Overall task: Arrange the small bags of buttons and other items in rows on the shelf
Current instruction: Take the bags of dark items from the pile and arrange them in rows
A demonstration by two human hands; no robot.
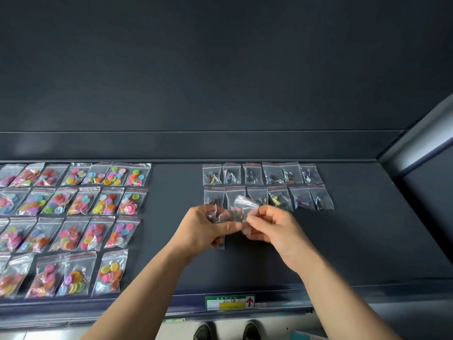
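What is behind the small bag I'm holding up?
Behind the small bag lies the second row of dark-item bags. It and the left hand cover its leftmost bags' lower parts.

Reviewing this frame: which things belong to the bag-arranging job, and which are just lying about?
Job in hand:
left hand, holding spare bags
right hand, pinching a small bag
dark-item bags, in two rows
button bags, in rows
shelf

Just there:
shelf-edge label
shoes, below the shelf

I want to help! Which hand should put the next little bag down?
Probably the right hand: its fingers pinch one bag, while the left hand holds the spare bags.
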